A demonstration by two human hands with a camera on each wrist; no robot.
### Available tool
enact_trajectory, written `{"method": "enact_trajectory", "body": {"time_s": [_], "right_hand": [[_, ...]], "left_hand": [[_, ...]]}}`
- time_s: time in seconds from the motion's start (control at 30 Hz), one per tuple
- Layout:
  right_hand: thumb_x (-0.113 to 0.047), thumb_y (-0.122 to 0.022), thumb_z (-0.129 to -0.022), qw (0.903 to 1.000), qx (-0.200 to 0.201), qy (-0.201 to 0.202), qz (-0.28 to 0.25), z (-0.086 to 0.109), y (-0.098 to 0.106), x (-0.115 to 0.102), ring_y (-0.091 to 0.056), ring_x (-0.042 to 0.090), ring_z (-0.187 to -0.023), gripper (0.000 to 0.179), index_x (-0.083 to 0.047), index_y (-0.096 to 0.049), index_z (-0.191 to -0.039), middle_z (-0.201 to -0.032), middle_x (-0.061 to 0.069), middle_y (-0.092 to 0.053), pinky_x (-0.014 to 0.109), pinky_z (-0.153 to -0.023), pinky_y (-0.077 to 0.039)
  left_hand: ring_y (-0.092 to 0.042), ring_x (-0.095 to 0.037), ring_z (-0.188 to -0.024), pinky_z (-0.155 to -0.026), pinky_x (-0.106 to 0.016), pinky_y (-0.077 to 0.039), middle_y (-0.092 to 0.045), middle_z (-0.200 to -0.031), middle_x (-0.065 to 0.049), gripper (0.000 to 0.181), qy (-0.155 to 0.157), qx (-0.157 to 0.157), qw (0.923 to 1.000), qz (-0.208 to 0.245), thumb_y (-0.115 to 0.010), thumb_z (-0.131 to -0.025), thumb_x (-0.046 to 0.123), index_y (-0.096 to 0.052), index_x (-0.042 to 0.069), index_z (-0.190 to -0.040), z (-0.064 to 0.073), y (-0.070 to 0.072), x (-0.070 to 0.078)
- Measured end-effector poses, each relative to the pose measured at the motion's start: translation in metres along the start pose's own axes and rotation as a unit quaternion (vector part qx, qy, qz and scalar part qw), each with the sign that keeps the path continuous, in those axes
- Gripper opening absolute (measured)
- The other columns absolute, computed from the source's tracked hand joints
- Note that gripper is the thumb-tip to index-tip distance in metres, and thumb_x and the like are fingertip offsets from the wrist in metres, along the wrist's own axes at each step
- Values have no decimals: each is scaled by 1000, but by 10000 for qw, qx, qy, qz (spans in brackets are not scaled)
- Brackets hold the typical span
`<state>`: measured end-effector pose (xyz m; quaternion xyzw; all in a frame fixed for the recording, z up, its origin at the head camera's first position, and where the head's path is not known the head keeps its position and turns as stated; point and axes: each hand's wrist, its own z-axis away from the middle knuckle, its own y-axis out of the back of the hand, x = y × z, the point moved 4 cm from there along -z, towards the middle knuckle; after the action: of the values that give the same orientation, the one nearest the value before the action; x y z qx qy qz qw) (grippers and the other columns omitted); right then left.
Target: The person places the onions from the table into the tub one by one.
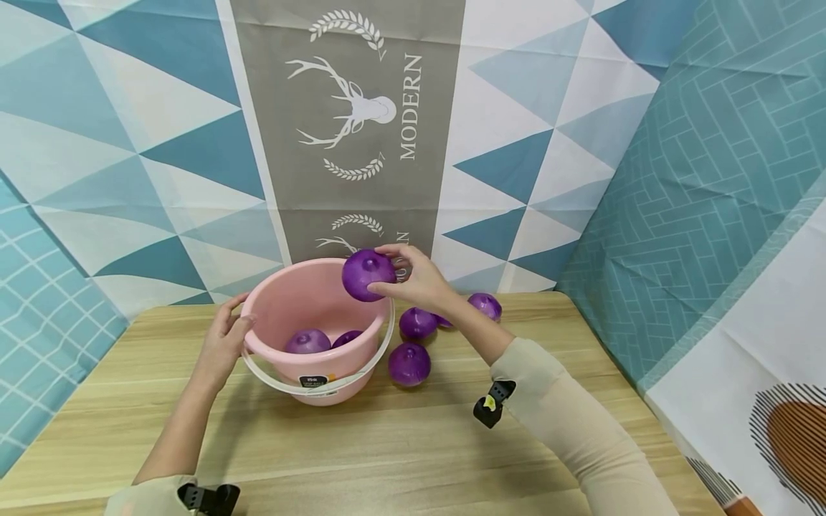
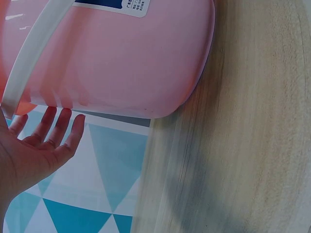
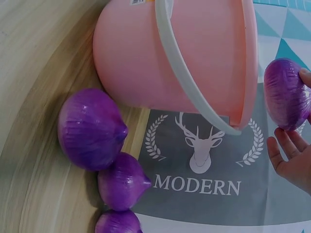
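A pink bucket (image 1: 348,369) with a white handle (image 1: 284,387) stands on the wooden table. My left hand (image 1: 226,337) holds its left rim, thumb over the edge and fingers along the outer wall. Two purple onions lie inside, a paler onion (image 1: 308,342) and a darker one (image 1: 346,337) partly hidden by the wall. Above the right rim, my right hand (image 1: 416,279) grips another purple onion (image 1: 368,275) between thumb and fingers. The right wrist view shows this held onion (image 3: 286,94) just beyond the bucket's rim.
To the right of the bucket, several purple onions sit on the table (image 1: 361,459): a near one (image 1: 409,364), one behind it (image 1: 418,324), and a farther one (image 1: 485,307). My right forearm partly covers another. A patterned cloth (image 1: 516,143) hangs behind the table.
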<state>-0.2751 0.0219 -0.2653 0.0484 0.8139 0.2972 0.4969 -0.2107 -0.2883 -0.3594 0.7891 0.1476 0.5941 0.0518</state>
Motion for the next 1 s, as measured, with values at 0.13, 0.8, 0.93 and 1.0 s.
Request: {"method": "enact_trajectory", "body": {"time_s": [0.13, 0.8, 0.93, 1.0], "right_hand": [[-27, -78, -76, 10000, -38, 36, 10, -2, -3, -2, -54, 22, -112, 58, -17, -53, -127, -127, 2, -50, 35, -92, -52], [-36, -77, -75, 9998, -22, -122, 155, -10, -19, -5, -53, 17, -113, 59, -25, -53, -127, -127, -3, -52, 30, -88, -52], [-35, -77, -75, 9999, -15, -109, 66, -13, -23, -7, -53, 16, -112, 59, -25, -53, -128, -127, -3, -52, 34, -90, -51], [-35, -77, -75, 9999, -46, -100, 24, -14, -25, -8, -53, 17, -112, 59, -24, -53, -128, -128, -2, -53, 36, -92, -50]], "left_hand": [[-62, -1, -75, -58, -19, -55, -54, -98, 19, 46, -17, 3, 10000, 5, -42, -98, 21, -32, 9, -142, 0, 0, -1], [-62, -1, -73, -58, -19, -55, -56, -96, 19, 45, -40, 21, 10000, 75, -43, -98, 21, -33, 9, -141, -1, -1, 0], [-62, -1, -73, -57, -19, -55, -56, -95, 19, 45, -29, 26, 10000, 51, -42, -98, 20, -33, 9, -141, -1, -1, -1], [-62, -1, -73, -57, -19, -55, -56, -95, 19, 45, -17, 34, 10000, 29, -42, -98, 20, -33, 9, -140, -1, 0, -1]]}}
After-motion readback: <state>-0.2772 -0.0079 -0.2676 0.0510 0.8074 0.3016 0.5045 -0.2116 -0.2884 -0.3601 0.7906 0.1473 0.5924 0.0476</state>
